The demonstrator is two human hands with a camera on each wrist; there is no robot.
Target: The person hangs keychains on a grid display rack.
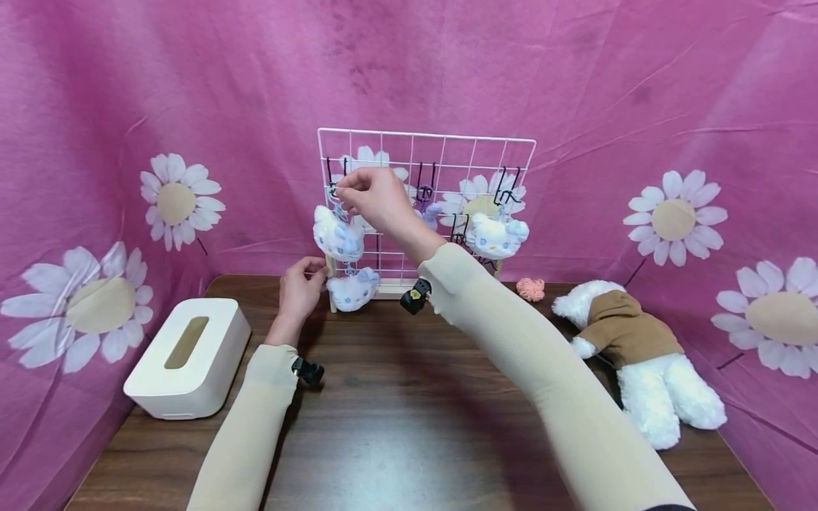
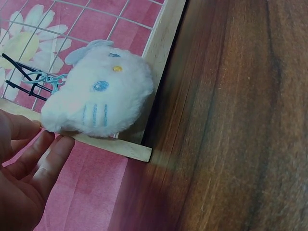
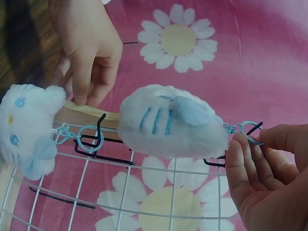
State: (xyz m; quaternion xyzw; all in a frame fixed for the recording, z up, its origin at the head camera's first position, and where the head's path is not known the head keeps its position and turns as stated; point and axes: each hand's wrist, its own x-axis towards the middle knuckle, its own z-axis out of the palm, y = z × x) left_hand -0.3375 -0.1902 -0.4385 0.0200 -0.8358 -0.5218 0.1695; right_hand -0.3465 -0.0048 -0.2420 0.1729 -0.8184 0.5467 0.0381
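Note:
A white wire grid rack on a wooden stand holds plush cat-head keychains on black hooks. My right hand is at its upper left, pinching the light blue ring of the upper plush keychain between thumb and index finger. That ring is around the tip of a black hook. Below it hangs a second plush keychain by its own ring. My left hand grips the wooden side post of the stand beside this lower plush, thumb and fingers on either side.
Another white plush keychain hangs at the rack's right, with a purple one mostly behind my right arm. A white tissue box stands left. At right lie a pink-orange clump and a plush toy in brown clothing.

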